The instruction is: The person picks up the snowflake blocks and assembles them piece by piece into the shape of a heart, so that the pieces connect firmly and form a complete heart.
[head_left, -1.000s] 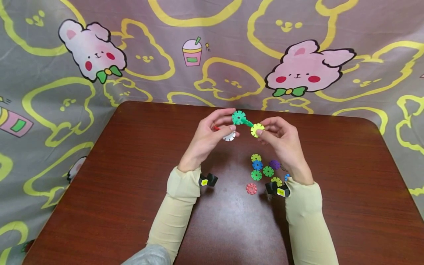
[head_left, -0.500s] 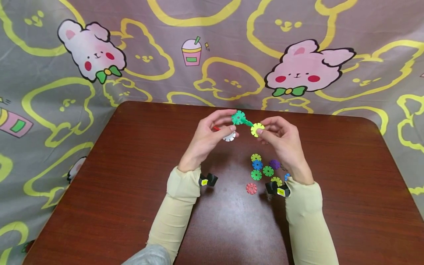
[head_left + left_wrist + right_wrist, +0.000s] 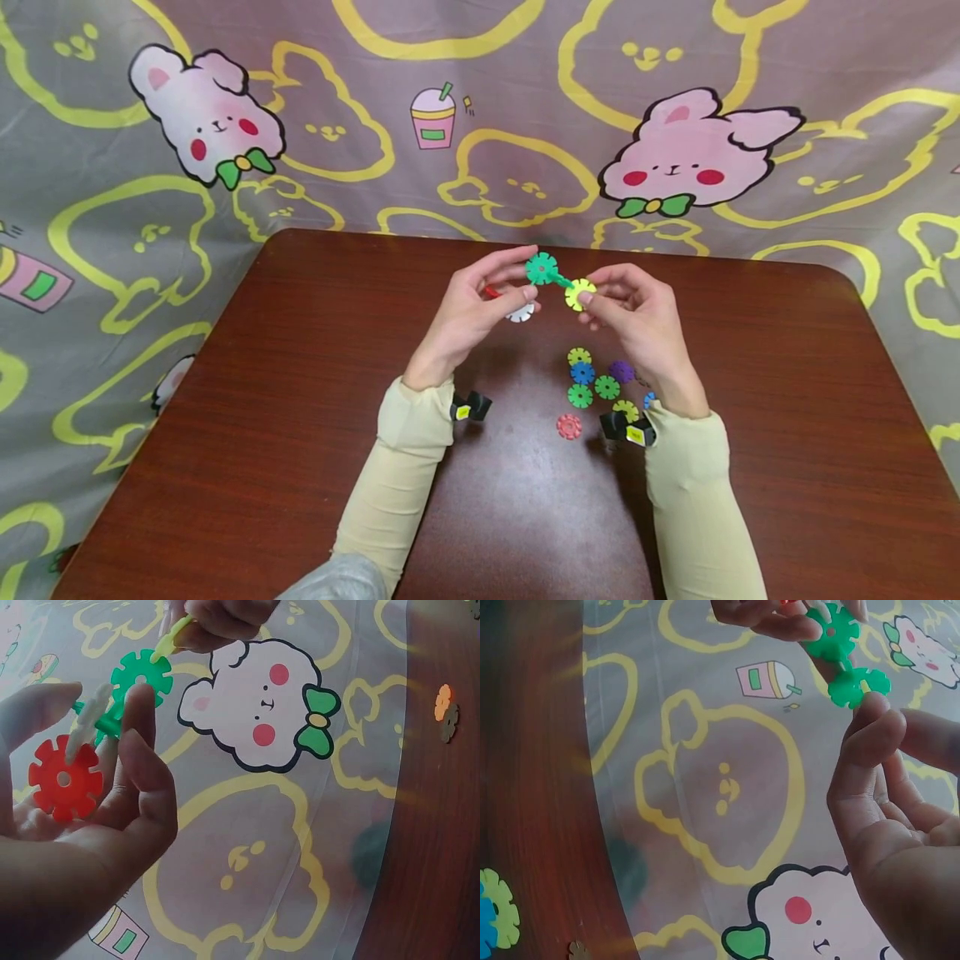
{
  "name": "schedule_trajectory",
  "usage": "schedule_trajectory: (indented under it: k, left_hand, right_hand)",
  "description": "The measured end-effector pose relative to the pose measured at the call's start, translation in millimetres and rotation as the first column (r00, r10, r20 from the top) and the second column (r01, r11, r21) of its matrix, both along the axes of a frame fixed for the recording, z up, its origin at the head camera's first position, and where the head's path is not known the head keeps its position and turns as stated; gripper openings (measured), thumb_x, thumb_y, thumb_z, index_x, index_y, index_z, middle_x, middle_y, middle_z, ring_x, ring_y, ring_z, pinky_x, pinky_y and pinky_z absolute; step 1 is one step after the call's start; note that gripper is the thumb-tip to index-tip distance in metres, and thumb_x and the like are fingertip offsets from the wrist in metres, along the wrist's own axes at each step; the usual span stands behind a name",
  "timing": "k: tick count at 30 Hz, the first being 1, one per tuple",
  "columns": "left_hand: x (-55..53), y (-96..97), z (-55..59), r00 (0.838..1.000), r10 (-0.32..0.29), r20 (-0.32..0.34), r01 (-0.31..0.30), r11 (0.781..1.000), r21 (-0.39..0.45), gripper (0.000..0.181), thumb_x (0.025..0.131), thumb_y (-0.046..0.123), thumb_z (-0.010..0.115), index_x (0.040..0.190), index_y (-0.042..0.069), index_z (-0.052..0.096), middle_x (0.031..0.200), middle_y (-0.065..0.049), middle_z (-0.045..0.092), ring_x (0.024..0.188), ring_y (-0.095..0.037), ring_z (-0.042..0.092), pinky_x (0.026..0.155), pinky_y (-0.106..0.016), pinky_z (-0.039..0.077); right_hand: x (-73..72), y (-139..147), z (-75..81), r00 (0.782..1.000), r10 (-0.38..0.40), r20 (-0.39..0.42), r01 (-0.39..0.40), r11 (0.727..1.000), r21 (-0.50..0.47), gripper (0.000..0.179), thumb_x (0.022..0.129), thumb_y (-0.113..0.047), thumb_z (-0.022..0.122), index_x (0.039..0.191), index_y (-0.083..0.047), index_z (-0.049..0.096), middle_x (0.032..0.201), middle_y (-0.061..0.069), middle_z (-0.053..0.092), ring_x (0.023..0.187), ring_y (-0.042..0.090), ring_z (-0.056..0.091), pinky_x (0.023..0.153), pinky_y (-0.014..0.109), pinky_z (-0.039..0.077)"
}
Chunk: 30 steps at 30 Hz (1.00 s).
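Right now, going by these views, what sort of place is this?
Probably an indoor play or craft corner: a brown table, a cartoon-printed backdrop behind it, and colourful notched discs, some linked, others loose on the table.

No readable text, yellow labels on 2 black wrist cameras illegible

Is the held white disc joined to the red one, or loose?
Joined: the left wrist view shows the white disc edge-on, its end set in a notch of the red disc. How firmly is unclear.
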<state>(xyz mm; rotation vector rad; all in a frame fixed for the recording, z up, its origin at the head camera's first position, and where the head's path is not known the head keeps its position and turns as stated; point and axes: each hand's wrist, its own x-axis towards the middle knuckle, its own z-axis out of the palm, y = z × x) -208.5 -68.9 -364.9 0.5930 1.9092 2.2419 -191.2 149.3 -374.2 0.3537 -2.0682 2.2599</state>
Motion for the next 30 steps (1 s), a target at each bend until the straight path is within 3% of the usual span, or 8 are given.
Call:
schedule_trajectory:
  k: [6, 14, 22, 30]
  left_hand:
    - [-0.5, 0.0, -0.1, 1.0, 0.022, 0.022, -0.021, 0.998, -0.052, 0.048, 0.089, 0.0, 0.065, 0.136, 0.007, 0.055, 0.118, -0.023, 0.065, 0.079, -0.02, 0.073, 0.08, -0.031, 0.059]
    - [-0.3, -1.0, -1.4, 0.999, 0.04, 0.005, -0.039, 0.99, -0.137, 0.052, 0.088, 0.004, 0.068, 0.137, 0.011, 0.055, 0.117, -0.021, 0.067, 0.086, -0.024, 0.074, 0.083, -0.03, 0.058]
    - [0.6, -0.8, 1.3, 1.0, 0.027, -0.002, -0.027, 0.994, -0.108, 0.052, 0.087, 0.002, 0.069, 0.136, 0.009, 0.055, 0.117, -0.024, 0.067, 0.087, -0.034, 0.072, 0.081, -0.034, 0.059]
    - [1.7, -3.1, 2.9, 1.0, 0.013, 0.004, -0.012, 0.992, -0.125, 0.052, 0.087, 0.002, 0.069, 0.136, 0.008, 0.055, 0.113, -0.022, 0.069, 0.088, -0.037, 0.072, 0.084, -0.034, 0.058]
  right_hand:
    - [0.5, -1.7, 0.1, 1.0, -0.006, 0.002, 0.006, 0.995, -0.099, 0.016, 0.085, 0.006, 0.067, 0.101, 0.001, 0.064, 0.077, 0.005, 0.07, 0.064, 0.017, 0.071, 0.062, 0.028, 0.06]
    - [-0.4, -4.8, -0.4, 0.999, -0.049, 0.016, 0.051, 0.989, -0.141, 0.015, 0.083, 0.007, 0.07, 0.097, 0.001, 0.068, 0.077, 0.004, 0.072, 0.06, 0.016, 0.071, 0.06, 0.028, 0.06]
    - [0.3, -6.7, 0.4, 0.996, -0.09, 0.007, 0.09, 0.984, -0.153, 0.015, 0.08, 0.007, 0.072, 0.094, 0.002, 0.07, 0.077, 0.005, 0.073, 0.058, 0.018, 0.07, 0.058, 0.028, 0.059]
    - [1.3, -8.4, 2.2, 0.994, -0.11, 0.009, 0.11, 0.985, -0.13, 0.015, 0.079, 0.008, 0.073, 0.093, 0.004, 0.07, 0.075, 0.005, 0.073, 0.056, 0.016, 0.07, 0.057, 0.027, 0.059]
